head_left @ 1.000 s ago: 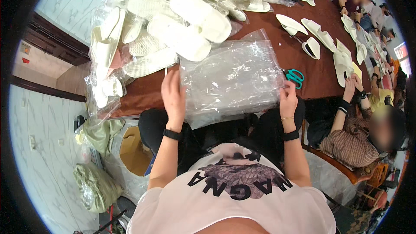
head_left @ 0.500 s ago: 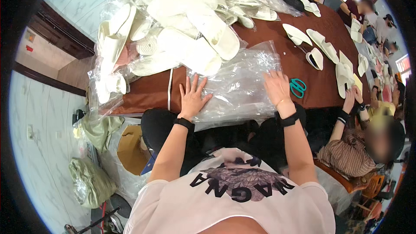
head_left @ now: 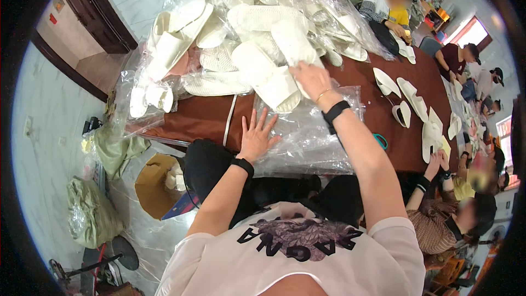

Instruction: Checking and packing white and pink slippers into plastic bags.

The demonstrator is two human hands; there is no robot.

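Observation:
My left hand (head_left: 258, 138) lies flat with fingers spread on the near left edge of a clear plastic bag (head_left: 304, 140), which rests on the brown-covered table. My right hand (head_left: 313, 81) reaches over the bag, its fingers curled onto the strap end of a white slipper (head_left: 293, 41). That slipper lies at the front of a large heap, overlapping another white slipper (head_left: 275, 87). Part of its strap is hidden under my hand. Teal-handled scissors (head_left: 380, 141) are partly covered by my right forearm.
More slippers in clear wrapping (head_left: 219, 57) pile up at the back left. Loose white slippers (head_left: 411, 101) sit on the table's right side. A co-worker's hands (head_left: 436, 161) work there on a slipper. An open cardboard box (head_left: 156, 183) stands on the floor at my left.
My right hand has gone from the plastic bag up and left onto a slipper in the heap. My left hand stays spread on the bag. The whole view has shifted.

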